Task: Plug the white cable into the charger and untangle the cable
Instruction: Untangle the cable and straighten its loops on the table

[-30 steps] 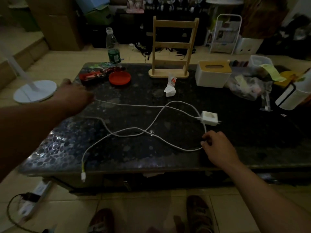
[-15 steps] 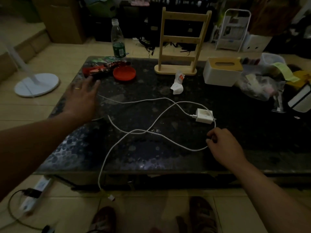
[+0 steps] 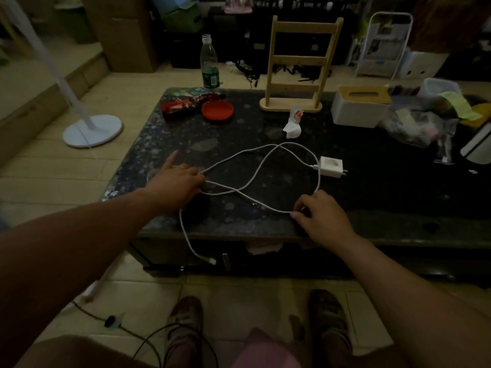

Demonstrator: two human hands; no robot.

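The white cable (image 3: 255,179) lies in crossed loops on the dark table (image 3: 372,187); one end is plugged into the white charger (image 3: 330,166), and the other end hangs off the near edge. The right hand (image 3: 320,217) pinches the cable below the charger; the left hand (image 3: 176,183) presses on the strands at the far side of the loops, pointer finger out; I cannot tell if it grips them.

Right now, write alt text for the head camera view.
Two bare hands work a looped white cable on a dark table: the left hand presses it down, the right hand pinches a loop. One end is plugged into a white charger; the other hangs over the table's front edge.
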